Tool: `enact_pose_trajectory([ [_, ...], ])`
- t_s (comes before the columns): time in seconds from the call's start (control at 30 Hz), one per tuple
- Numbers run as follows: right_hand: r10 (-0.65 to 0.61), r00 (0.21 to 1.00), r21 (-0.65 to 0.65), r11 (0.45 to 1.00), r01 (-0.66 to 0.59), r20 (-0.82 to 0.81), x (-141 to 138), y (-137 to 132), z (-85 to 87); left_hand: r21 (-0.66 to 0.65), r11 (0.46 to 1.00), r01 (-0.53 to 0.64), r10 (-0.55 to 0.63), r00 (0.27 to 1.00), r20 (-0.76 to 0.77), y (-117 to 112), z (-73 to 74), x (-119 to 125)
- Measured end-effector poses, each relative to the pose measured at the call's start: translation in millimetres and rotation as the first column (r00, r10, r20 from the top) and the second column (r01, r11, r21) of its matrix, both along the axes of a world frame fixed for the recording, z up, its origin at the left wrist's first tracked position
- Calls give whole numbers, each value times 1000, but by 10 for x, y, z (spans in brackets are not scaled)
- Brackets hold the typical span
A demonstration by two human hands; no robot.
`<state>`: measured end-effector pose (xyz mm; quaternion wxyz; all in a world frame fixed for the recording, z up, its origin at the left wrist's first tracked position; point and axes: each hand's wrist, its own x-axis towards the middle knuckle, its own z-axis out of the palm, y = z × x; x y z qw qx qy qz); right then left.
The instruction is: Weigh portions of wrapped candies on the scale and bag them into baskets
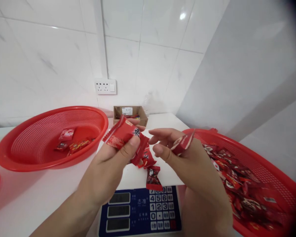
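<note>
My left hand [113,161] is closed on a red snack packet [124,131], its thumb pressed on the wrapper's front. Another red wrapper shows just behind that one. To its right, my right hand [182,151] holds a smaller dark red packet [184,143] against the curled fingers, while its thumb and forefinger are apart. Under both hands stands a digital scale [140,210] with a white pan. On the pan, partly behind my left hand, lies a red packet [148,158]. A dark red twisted-end packet [153,177] rests at the pan's front edge, over the keypad.
A red plastic basket [22,138] with a few packets stands at the left. Another red basket [273,164], full of red packets, is at the right. A small cardboard box [143,120] sits behind the scale, near the tiled wall with its socket [105,87].
</note>
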<state>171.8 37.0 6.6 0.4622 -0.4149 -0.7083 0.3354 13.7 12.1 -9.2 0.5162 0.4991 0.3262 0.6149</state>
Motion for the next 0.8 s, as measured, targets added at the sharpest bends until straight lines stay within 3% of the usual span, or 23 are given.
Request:
enact_pose_trajectory([
  [0.13,189,974,-86,976,-201,-123,-47,-34,-3,126,992,24,7,972,-235,-19,-48,7],
  [0.3,198,970,-149,964,-218,-141,-55,-29,-14,202,979,14,58,936,-348,-32,-7,-1],
  [0.4,231,940,-121,956,-268,-252,-56,-26,-32,179,982,56,1,952,-305,-36,-34,-11],
  [0.57,174,846,-147,948,-283,-503,-74,-29,-80,99,975,200,-198,980,-30,-22,-94,-27],
  [0.8,255,853,-147,924,-354,-455,-72,-55,-80,61,977,206,-207,978,3,-1,-90,-45],
])
